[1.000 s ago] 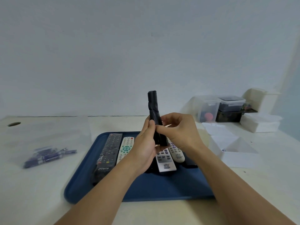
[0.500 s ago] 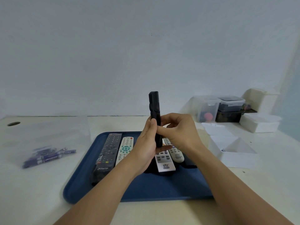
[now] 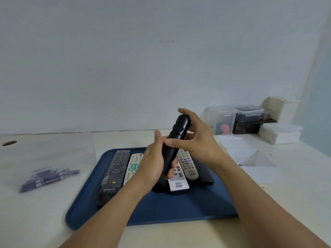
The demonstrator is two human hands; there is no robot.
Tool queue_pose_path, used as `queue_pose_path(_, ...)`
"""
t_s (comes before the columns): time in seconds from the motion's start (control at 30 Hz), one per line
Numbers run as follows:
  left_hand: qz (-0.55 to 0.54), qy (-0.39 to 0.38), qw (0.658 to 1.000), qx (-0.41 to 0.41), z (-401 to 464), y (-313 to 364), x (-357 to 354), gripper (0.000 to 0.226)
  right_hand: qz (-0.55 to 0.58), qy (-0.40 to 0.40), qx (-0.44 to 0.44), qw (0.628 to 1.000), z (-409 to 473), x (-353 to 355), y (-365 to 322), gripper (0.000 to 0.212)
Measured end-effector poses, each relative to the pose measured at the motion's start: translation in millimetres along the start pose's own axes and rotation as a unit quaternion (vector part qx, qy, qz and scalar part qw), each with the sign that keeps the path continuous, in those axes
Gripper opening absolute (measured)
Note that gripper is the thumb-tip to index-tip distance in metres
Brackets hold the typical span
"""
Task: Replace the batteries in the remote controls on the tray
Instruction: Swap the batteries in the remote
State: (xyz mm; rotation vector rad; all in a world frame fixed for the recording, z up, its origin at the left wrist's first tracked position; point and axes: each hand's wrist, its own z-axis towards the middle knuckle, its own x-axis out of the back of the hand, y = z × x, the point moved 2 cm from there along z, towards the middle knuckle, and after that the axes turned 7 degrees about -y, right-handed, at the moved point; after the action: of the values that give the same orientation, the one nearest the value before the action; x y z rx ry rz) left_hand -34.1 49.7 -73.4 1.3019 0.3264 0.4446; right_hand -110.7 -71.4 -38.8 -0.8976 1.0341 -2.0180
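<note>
I hold a black remote control (image 3: 176,138) above the blue tray (image 3: 179,208), back side toward me, its top end tilted to the right. My left hand (image 3: 154,163) grips its lower end. My right hand (image 3: 195,138) wraps the upper half, thumb pressed on the back. On the tray lie a long black remote (image 3: 114,172), a white remote with teal buttons (image 3: 133,166), a small white remote (image 3: 178,181), a grey-beige remote (image 3: 188,165) and another black remote (image 3: 204,174). A clear bag of blue batteries (image 3: 48,178) lies on the table to the left.
White open boxes (image 3: 254,158) sit right of the tray. Clear lidded containers (image 3: 238,119) and a white box (image 3: 279,133) stand at the back right by the wall. A round hole (image 3: 9,143) is in the table at far left.
The held black remote went from upright to tilted right. My right hand slid up toward its top end, and my left hand shifted lower.
</note>
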Motion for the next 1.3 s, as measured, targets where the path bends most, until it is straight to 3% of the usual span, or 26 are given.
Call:
queue_pose_path(0.1,0.0,0.091,0.995,-0.044,-4,2,-2,0.09,0.012,0.016,0.016,1.0,0,-4,1,0.073)
queue_pose_path(0.23,0.04,0.166,0.98,-0.103,-9,4,-3,0.091,0.053,0.017,0.03,0.998,1,-10,2,0.07)
queue_pose_path(0.53,0.047,0.221,0.973,-0.054,-10,1,-1,0.096,0.053,0.035,0.045,0.997,-1,-17,5,0.063)
queue_pose_path(0.6,0.042,0.235,0.97,-0.043,-9,1,-2,0.088,0.049,0.037,0.045,0.997,-2,-17,6,0.062)
queue_pose_path(0.67,0.024,0.241,0.97,-0.013,-1,1,-3,0.066,0.09,0.021,0.024,0.995,-4,-17,7,0.066)
queue_pose_path(0.73,-0.03,0.214,0.976,0.033,8,3,-7,0.047,0.208,-0.038,-0.029,0.977,-5,-16,8,0.065)
queue_pose_path(0.8,-0.099,0.174,0.977,0.073,11,3,-14,0.04,0.267,-0.115,-0.062,0.955,-7,-12,6,0.048)
queue_pose_path(0.87,-0.124,0.146,0.978,0.081,12,0,-16,0.034,0.237,-0.144,-0.065,0.959,-9,-5,3,0.038)
queue_pose_path(0.93,-0.119,0.129,0.982,0.072,13,-3,-13,0.032,0.218,-0.107,-0.071,0.968,-9,6,0,0.035)
queue_pose_path(1.0,-0.029,0.127,0.991,0.042,13,-6,-8,0.02,0.172,-0.026,-0.11,0.979,-9,25,-6,0.036)
queue_pose_path(1.03,0.067,0.124,0.99,0.013,12,-7,-4,0.014,0.115,0.019,-0.142,0.983,-9,37,-6,0.036)
queue_pose_path(1.1,0.31,0.073,0.945,-0.068,11,-10,-2,0.013,-0.052,0.091,-0.199,0.974,-9,59,0,0.038)
queue_pose_path(1.13,0.41,0.021,0.907,-0.094,10,-12,-4,0.026,-0.145,0.101,-0.22,0.959,-9,66,6,0.038)
queue_pose_path(1.2,0.535,-0.07,0.838,-0.085,9,-18,-8,0.059,-0.292,0.055,-0.261,0.919,-12,66,14,0.033)
queue_pose_path(1.3,0.576,-0.138,0.804,-0.046,7,-24,-10,0.072,-0.39,-0.023,-0.292,0.873,-18,54,20,0.036)
